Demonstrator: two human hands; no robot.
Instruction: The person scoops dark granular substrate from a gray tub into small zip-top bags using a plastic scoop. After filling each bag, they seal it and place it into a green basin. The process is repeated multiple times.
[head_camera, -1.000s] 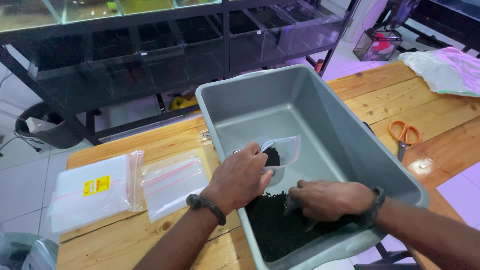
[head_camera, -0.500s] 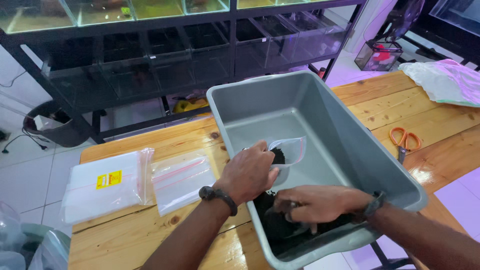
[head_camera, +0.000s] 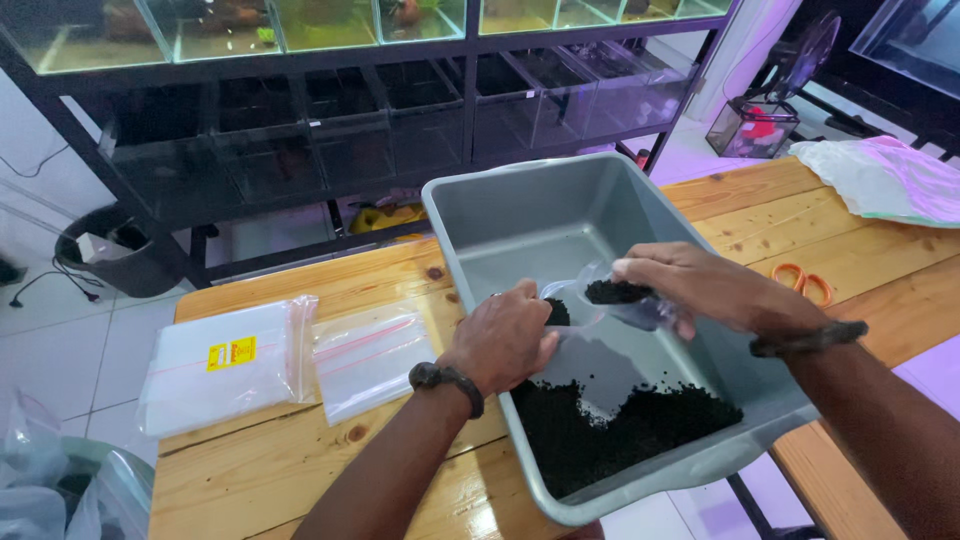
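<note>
- Right hand (head_camera: 705, 285) closed around a clear scoop (head_camera: 625, 300) loaded with black gravel (head_camera: 612, 291), above the grey tub (head_camera: 520, 215).
- Left hand (head_camera: 503, 335) pinches a clear bag (head_camera: 565, 300) open just left of the scoop.
- More gravel heaped in the tub's near end.

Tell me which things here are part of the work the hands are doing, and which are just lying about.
In use:
- grey tub
- black gravel in it
- clear scoop of gravel, in the right hand
- small clear bag, held open by the left hand

Lying about:
- two stacks of zip bags
- orange scissors
- crumpled plastic sheet
- table
</note>
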